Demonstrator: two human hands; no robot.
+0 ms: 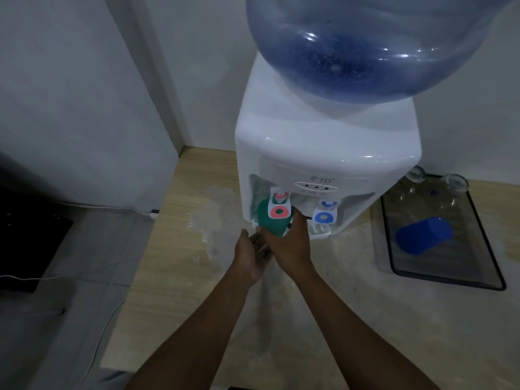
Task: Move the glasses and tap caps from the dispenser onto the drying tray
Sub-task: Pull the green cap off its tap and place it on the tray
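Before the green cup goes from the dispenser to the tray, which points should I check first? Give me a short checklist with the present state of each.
1. Right hand around the green cup: ok, the fingers wrap its side.
2. Left hand free to support: ok, open beside the cup, palm turned toward it.
3. Cup clear of the red tap: not ok, the lever sits in front of the cup's top.
4. Free space on the drying tray: ok, the near part is bare; a blue cup lies on its side in the middle.
5. Glasses at the tray's far end out of the way: ok.
6. Cup empty: cannot tell.
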